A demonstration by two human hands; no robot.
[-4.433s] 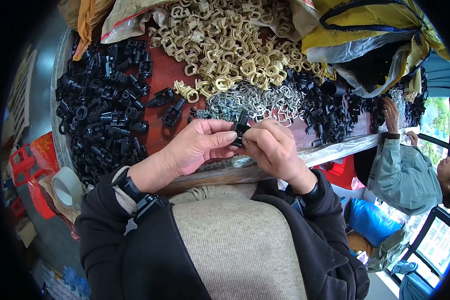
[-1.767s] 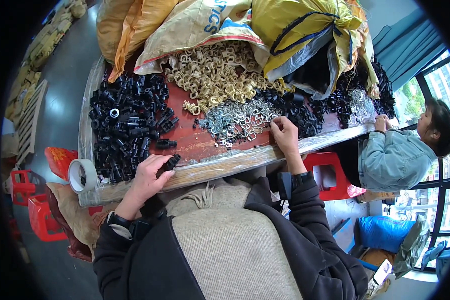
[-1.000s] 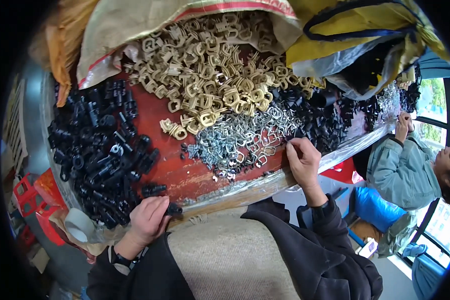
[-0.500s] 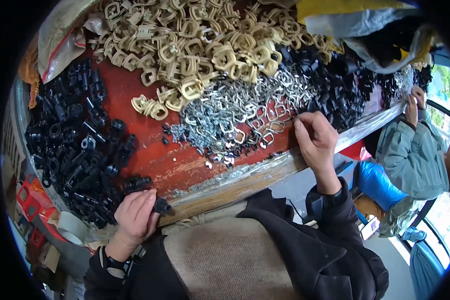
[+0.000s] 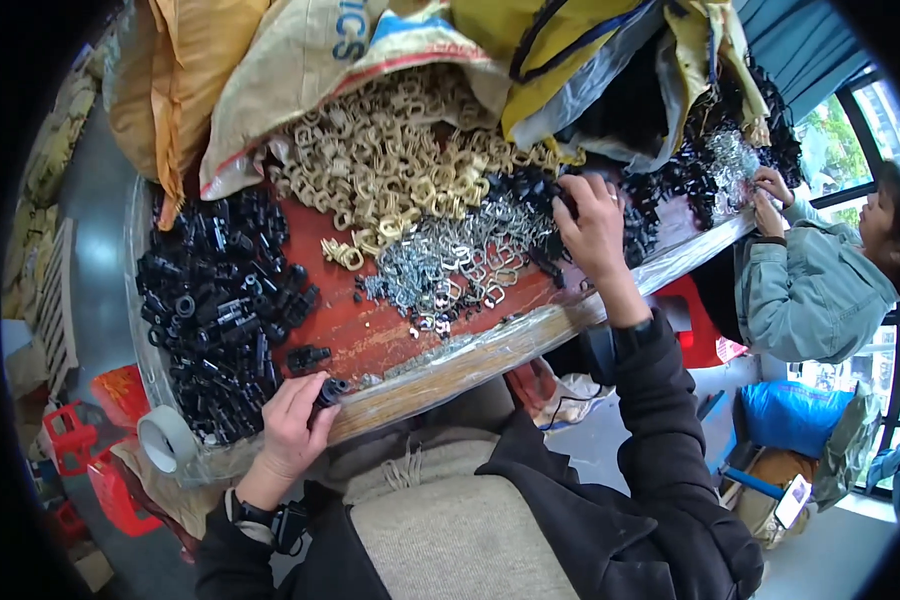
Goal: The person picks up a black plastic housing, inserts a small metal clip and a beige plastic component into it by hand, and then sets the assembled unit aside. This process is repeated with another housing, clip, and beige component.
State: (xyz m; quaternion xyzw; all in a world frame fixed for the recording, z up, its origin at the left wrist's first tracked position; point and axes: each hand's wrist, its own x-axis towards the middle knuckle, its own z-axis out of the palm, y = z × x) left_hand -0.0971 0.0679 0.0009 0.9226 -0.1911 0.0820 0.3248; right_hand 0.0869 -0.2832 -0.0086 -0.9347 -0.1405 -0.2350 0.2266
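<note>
My left hand (image 5: 298,428) is closed around a black cylindrical plastic fitting (image 5: 332,390) at the table's front edge. Just beyond it another black fitting (image 5: 308,358) lies on the red tabletop. A large heap of similar black fittings (image 5: 215,310) spreads over the left end. My right hand (image 5: 595,228) reaches over a pile of small black plastic parts (image 5: 640,222), its fingers curled down among them; what they grip is hidden. Between the hands lie silvery metal loops (image 5: 470,255) and small bluish metal pieces, probably screws (image 5: 402,280). Beige plastic rings (image 5: 400,170) are heaped behind.
Woven sacks (image 5: 300,80) stand along the far side, beside a yellow bag (image 5: 530,60). A roll of tape (image 5: 166,440) sits at the left front corner. At the right, a person in a grey-green jacket (image 5: 810,290) works over the same table. The wooden front edge (image 5: 450,370) is wrapped in plastic film.
My right hand has moved away from the table's front edge to the black parts pile. The view has shifted, showing more of the far side. My left hand still holds the fitting.
</note>
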